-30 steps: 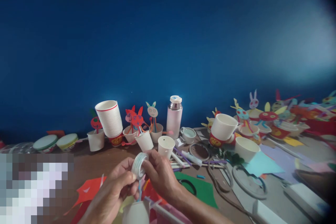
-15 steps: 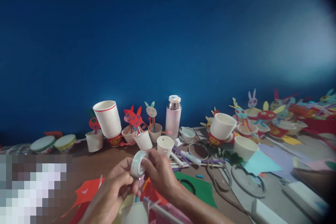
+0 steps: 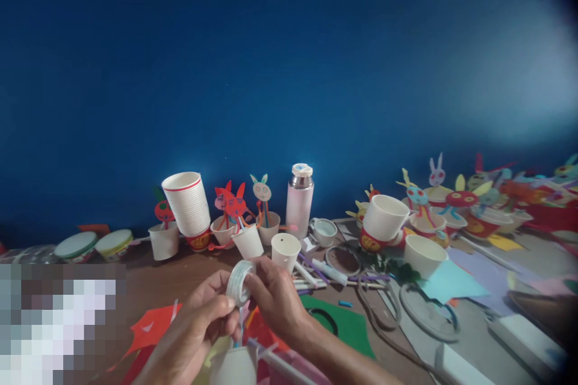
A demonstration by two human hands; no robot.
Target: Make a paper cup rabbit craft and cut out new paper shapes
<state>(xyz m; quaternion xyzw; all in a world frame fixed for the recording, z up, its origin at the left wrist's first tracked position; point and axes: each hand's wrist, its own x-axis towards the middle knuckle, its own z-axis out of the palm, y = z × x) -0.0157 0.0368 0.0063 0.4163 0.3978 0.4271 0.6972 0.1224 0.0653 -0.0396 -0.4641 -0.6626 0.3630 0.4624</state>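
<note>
Tape roll point(image 3: 235, 284) held up above the counter point(image 3: 149, 280), between our two hands, its hole turned rightward. Our left hand point(image 3: 205, 311) has its fingers closed on the roll's left side, thumb at the lower rim; our right hand point(image 3: 280, 301) grips it from the right, fingers likewise closed. We cannot tell whether any tape hangs loose.

Just below, a blue stem point(image 3: 237, 343) runs down into the near cup point(image 3: 233, 368), cut off by the lower edge of our view. Left of our hands, red paper point(image 3: 151, 329); right, green paper point(image 3: 356, 331) with a black ring point(image 3: 333, 320) on it. Beyond our fingers we note a dotted cup point(image 3: 285, 251), loose sticks point(image 3: 315, 269) near it. Farther back, a flask point(image 3: 298, 207) stands upright, a mug point(image 3: 325, 232) just beside it. Paper figures point(image 3: 235, 207) rise from cups on both sides of the flask. Leftward, a cup stack point(image 3: 186, 210) and two lidded tubs point(image 3: 115, 243). Blue wall point(image 3: 289, 72) behind everything.
</note>
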